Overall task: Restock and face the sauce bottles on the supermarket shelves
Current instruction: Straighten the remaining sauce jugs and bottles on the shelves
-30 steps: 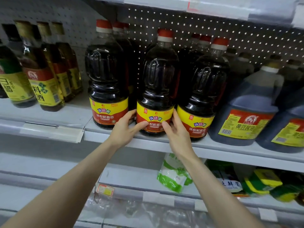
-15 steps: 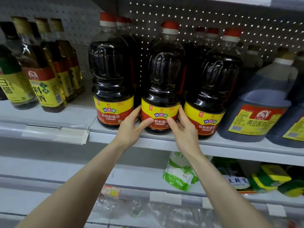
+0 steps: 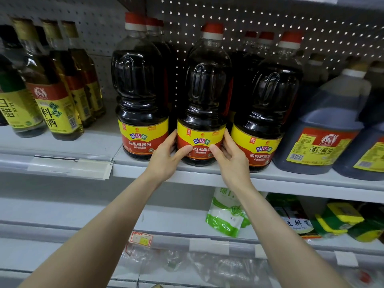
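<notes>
Three front-row soy sauce bottles: at 9 o'clock (image 3: pixel 143 96), centre (image 3: pixel 204 96), 3 o'clock (image 3: pixel 268 113). Centre one clasped by left hand (image 3: pixel 166 159) and right hand (image 3: pixel 230 161).

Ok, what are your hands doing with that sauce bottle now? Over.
Left hand and right hand grip the middle soy sauce bottle, label forward. Upright on shelf edge. Neighbour bottles close either side.
</notes>
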The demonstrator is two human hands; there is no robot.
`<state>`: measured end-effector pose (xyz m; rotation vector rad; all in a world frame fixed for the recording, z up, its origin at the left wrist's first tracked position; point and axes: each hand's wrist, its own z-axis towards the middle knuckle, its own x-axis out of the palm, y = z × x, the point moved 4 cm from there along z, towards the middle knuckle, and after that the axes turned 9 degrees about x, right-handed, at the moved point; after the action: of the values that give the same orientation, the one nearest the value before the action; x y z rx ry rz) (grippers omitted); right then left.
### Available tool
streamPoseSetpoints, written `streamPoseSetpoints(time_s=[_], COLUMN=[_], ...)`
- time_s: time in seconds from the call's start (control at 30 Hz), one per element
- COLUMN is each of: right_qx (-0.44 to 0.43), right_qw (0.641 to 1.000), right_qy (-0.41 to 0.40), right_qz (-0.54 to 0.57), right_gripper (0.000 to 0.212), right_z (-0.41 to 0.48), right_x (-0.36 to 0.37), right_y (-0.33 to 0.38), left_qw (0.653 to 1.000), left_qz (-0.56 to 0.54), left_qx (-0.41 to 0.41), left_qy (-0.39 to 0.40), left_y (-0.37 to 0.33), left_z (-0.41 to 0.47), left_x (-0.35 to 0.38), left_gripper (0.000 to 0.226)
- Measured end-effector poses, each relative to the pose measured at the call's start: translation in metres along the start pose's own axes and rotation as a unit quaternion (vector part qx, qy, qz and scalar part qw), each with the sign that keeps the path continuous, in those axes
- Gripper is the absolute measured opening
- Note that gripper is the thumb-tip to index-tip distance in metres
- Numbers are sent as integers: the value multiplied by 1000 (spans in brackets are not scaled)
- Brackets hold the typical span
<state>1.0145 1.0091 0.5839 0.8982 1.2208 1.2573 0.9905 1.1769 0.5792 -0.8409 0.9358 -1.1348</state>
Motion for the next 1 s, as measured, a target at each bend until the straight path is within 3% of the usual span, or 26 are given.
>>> streamPoseSetpoints(time_s=[0.33,0.57,1.0], right_qx=[10,20,60], right_qw=[1000,999,993], right_qy=[5,20,-106], right_qz=[-4,18,6], right_gripper=[61,59,38], right_z=[-1,-5,-56], right_x=[0,-3,-65], right_y=[1,10,28], left_qw=[1000,997,988], left_qz=[5,44,98], left_qx=[-17,-32,-5], left_qy=[-2,-55,-115], left_y=[-3,-17,-52], left_z=[-1,-10,-47], left_x=[1,-1,30], left_gripper=[58,54,34])
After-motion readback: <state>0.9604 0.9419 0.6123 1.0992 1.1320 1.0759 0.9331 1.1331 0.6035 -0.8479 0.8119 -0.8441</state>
